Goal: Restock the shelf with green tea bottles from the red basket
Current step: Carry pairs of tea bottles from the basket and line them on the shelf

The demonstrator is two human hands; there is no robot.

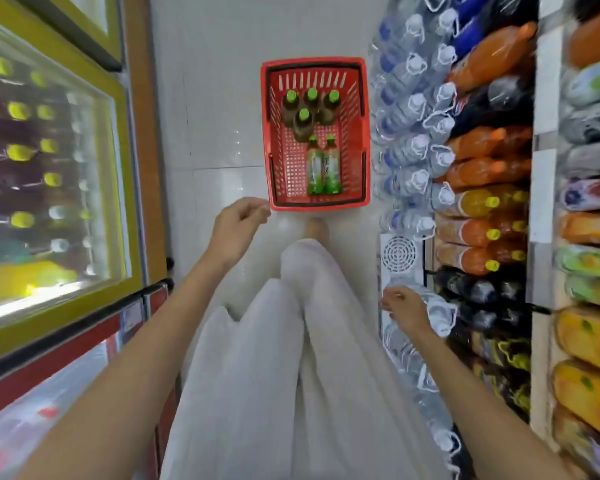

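6 bottles (pixel 321 168) in basket (pixel 266 133); hands (pixel 234 230) empty

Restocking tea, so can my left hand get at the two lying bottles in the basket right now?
Probably yes: the left hand is empty beside the basket, whose top is open over the lying bottles.

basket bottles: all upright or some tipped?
Mixed. Four bottles stand upright, green caps facing up; two bottles lie flat side by side in the red basket.
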